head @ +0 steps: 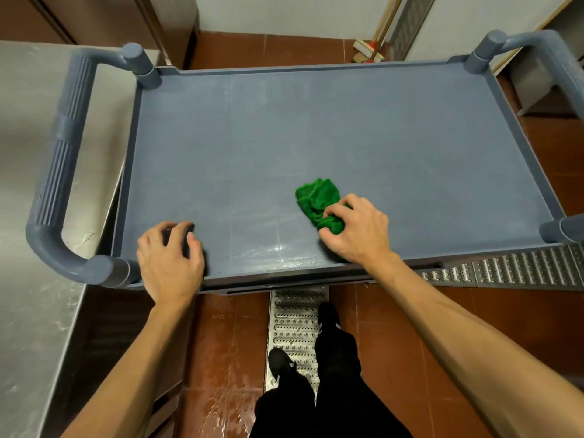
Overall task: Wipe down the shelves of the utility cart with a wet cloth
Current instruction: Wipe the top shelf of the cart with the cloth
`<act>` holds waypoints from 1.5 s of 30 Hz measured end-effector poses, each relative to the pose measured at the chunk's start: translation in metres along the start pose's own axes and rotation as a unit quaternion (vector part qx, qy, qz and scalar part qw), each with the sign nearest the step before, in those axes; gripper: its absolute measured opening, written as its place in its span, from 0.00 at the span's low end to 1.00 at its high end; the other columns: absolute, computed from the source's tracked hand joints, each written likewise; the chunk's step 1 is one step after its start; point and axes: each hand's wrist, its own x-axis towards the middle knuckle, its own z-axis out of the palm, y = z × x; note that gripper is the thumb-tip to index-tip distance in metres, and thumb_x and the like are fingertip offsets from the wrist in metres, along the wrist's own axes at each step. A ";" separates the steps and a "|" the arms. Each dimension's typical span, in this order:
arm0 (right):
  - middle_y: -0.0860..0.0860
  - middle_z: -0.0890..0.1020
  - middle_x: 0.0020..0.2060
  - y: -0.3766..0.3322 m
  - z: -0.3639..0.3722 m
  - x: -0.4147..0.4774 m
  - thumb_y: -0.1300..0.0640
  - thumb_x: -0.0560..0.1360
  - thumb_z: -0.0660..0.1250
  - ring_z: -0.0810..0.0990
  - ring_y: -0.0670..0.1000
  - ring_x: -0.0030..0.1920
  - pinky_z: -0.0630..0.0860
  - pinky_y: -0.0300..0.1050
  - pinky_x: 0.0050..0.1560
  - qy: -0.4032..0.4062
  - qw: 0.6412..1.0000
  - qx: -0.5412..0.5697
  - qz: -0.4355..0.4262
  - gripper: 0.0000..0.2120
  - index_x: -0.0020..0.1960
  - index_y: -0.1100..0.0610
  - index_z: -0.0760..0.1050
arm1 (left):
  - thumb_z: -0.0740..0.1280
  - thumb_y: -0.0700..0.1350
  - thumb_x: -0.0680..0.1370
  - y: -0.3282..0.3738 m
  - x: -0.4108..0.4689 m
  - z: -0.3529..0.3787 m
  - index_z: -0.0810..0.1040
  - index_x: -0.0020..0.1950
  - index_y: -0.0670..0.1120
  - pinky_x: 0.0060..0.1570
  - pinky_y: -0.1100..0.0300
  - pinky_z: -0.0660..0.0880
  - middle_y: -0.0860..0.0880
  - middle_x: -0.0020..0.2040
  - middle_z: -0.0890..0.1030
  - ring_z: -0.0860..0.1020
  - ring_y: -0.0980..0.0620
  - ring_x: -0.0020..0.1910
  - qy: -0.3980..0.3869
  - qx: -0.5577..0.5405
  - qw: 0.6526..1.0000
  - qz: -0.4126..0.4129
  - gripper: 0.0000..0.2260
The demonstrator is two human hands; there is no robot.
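Note:
The blue-grey utility cart's top shelf [316, 131] fills the middle of the head view, with wet streaks near its front edge. A crumpled green cloth [316, 197] lies on the shelf right of centre. My right hand [357, 229] grips the cloth's near end and presses it onto the shelf. My left hand [170, 257] rests over the front rim at the left, with bent fingertips touching the shelf surface and nothing in it.
Cart handles stand at the left [60, 159] and the right [550, 55]. A steel counter [28, 216] borders the cart's left side. My feet stand on a metal drain grate [294, 324] in the wet red tile floor. A broom [369, 49] leans on the far wall.

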 end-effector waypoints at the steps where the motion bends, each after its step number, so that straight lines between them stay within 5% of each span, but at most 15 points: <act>1: 0.46 0.79 0.42 -0.012 0.005 0.000 0.44 0.62 0.70 0.79 0.54 0.45 0.69 0.41 0.36 -0.007 1.000 0.004 -0.016 0.12 0.44 0.46 0.82 | 0.61 0.48 0.81 0.000 0.000 0.000 0.81 0.60 0.46 0.56 0.45 0.71 0.43 0.59 0.76 0.72 0.42 0.60 -0.001 -0.001 1.000 0.000 0.13; 8: 0.49 0.78 0.43 -0.084 0.031 0.001 0.44 0.63 0.70 0.78 0.54 0.44 0.65 0.41 0.34 -0.040 0.997 0.024 -0.058 0.13 0.45 0.47 0.81 | 0.62 0.46 0.81 -0.003 0.000 0.003 0.79 0.63 0.46 0.59 0.45 0.72 0.43 0.61 0.75 0.71 0.43 0.62 -0.001 -0.007 1.000 -0.020 0.12; 13: 0.52 0.77 0.46 -0.134 0.046 0.001 0.45 0.66 0.70 0.76 0.55 0.46 0.72 0.44 0.34 -0.078 0.991 0.037 -0.103 0.14 0.48 0.50 0.81 | 0.61 0.45 0.82 -0.004 0.000 0.004 0.78 0.63 0.45 0.60 0.44 0.70 0.42 0.61 0.76 0.71 0.42 0.61 0.008 -0.001 1.000 -0.022 0.13; 22: 0.55 0.76 0.49 -0.123 0.039 0.006 0.50 0.65 0.75 0.74 0.57 0.49 0.71 0.48 0.38 -0.113 0.980 0.045 -0.157 0.16 0.51 0.52 0.81 | 0.60 0.42 0.82 0.030 0.000 0.011 0.78 0.61 0.43 0.61 0.48 0.69 0.42 0.58 0.78 0.73 0.42 0.59 0.002 -0.063 0.998 -0.015 0.11; 34: 0.54 0.77 0.48 -0.012 -0.001 0.008 0.52 0.60 0.77 0.75 0.57 0.47 0.70 0.47 0.39 -0.083 0.990 0.042 -0.106 0.17 0.48 0.52 0.81 | 0.58 0.44 0.83 0.163 -0.007 0.058 0.74 0.67 0.40 0.65 0.47 0.69 0.40 0.64 0.74 0.73 0.41 0.63 -0.068 -0.140 0.987 0.037 0.16; 45: 0.51 0.75 0.48 0.130 -0.055 -0.001 0.54 0.63 0.72 0.73 0.55 0.51 0.67 0.42 0.37 -0.011 0.993 0.080 0.090 0.13 0.48 0.48 0.80 | 0.59 0.44 0.82 0.276 -0.027 0.098 0.76 0.64 0.41 0.65 0.47 0.70 0.41 0.62 0.76 0.73 0.41 0.62 -0.124 -0.163 0.972 0.114 0.14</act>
